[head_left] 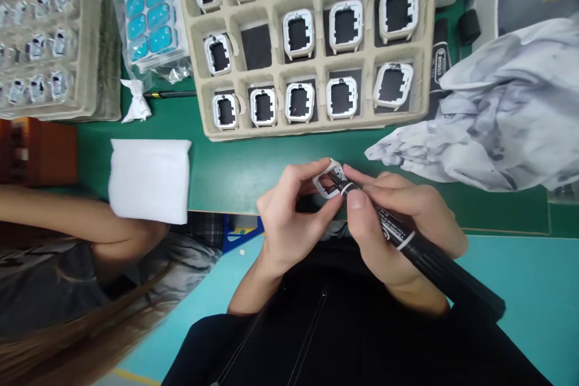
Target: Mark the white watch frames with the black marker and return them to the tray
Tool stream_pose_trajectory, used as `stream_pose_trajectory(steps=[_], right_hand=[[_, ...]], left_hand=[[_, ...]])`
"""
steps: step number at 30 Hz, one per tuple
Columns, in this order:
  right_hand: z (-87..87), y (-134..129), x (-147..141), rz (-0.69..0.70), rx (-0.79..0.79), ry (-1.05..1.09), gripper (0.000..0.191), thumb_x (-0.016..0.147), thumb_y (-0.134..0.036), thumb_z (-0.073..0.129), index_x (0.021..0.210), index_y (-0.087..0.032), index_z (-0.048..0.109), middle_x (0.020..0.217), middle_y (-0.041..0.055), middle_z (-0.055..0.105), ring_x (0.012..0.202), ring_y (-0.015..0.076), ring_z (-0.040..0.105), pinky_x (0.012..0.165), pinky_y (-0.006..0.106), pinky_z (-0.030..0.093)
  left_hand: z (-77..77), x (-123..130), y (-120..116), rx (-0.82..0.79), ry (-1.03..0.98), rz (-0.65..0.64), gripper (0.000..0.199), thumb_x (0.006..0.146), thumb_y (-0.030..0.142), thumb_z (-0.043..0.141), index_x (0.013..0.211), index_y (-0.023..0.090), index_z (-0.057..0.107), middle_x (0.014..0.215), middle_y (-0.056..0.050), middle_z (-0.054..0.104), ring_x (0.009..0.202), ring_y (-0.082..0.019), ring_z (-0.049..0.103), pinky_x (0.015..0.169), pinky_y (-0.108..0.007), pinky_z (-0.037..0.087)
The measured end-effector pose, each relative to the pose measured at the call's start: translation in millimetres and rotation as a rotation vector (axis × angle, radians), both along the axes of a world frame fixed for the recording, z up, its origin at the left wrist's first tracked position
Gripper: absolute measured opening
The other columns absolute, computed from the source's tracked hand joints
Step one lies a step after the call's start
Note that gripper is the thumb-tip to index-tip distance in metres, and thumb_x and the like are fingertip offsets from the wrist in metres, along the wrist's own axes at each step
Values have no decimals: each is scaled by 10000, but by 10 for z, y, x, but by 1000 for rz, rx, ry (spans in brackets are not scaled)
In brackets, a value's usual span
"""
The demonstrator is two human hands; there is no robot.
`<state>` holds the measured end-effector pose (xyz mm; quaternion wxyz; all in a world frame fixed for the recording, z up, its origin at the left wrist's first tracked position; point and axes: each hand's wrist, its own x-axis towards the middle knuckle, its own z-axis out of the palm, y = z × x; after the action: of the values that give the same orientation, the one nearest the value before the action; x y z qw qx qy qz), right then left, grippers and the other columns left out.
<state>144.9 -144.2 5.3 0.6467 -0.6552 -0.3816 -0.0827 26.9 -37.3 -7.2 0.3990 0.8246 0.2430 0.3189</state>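
My left hand point(294, 211) pinches a small white watch case frame point(322, 184) between thumb and fingertips, just above the table's front edge. In my right hand point(398, 223) is a black marker pen point(420, 256), its tip end angled into the frame's opening. Whether the tip touches the inner wall I cannot tell. Fingers of the right hand also come close to the frame's right side. Beyond both hands lies a beige moulded tray point(316, 128) with similar white frames in its compartments; one compartment point(256, 47) shows only its dark bottom.
Crumpled grey-white cloth point(497, 114) lies at right, near another marker point(438, 63) and a black cap point(469, 26). A folded white cloth point(150, 181) sits at left, below a bag of blue pieces point(151, 3) and stacked clear trays point(85, 72). A co-worker's arm point(81, 211) rests at far left.
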Motion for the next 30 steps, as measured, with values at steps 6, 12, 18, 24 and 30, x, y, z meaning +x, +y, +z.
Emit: stream_pose_trajectory(steps=[6, 12, 18, 24, 30], right_hand=[[9, -63, -31, 29, -24, 39, 242, 1002, -66, 871, 1114, -265, 789, 977, 25, 871, 988, 312, 934, 740, 397, 810], [53, -51, -40, 3, -44, 60, 253, 984, -68, 867, 1092, -282, 784, 947, 6, 858, 956, 305, 929, 757, 404, 809], [68, -48, -45, 20, -38, 2, 288, 977, -26, 847, 1127, -265, 791, 955, 23, 866, 933, 324, 928, 744, 425, 820], [56, -45, -55, 3, -10, -23, 210, 1004, -41, 819, 1105, -220, 778, 916, 61, 852, 948, 333, 935, 723, 395, 812], [92, -53, -112, -24, -57, 24, 249, 1023, -52, 819, 1104, -283, 776, 920, 17, 857, 972, 317, 933, 738, 415, 819]], left_hand=[[19, -19, 6, 70, 16, -10, 464, 1035, 278, 954, 1457, 297, 759, 1256, -28, 901, 970, -204, 907, 865, -333, 811], [29, -24, 2, 90, 32, -12, 430, 1067, 324, 927, 1462, 303, 757, 1271, -26, 906, 981, -207, 917, 876, -334, 813], [14, -24, -1, 126, 7, -29, 398, 1078, 296, 906, 1450, 294, 764, 1270, -36, 912, 955, -201, 909, 865, -333, 802], [-8, -28, -31, 162, 25, 17, 347, 1113, 363, 861, 1444, 317, 771, 1255, -35, 914, 982, -230, 914, 839, -364, 807], [-12, -30, -18, 165, 16, 3, 338, 1096, 334, 880, 1415, 278, 782, 1240, -37, 915, 958, -216, 906, 836, -347, 800]])
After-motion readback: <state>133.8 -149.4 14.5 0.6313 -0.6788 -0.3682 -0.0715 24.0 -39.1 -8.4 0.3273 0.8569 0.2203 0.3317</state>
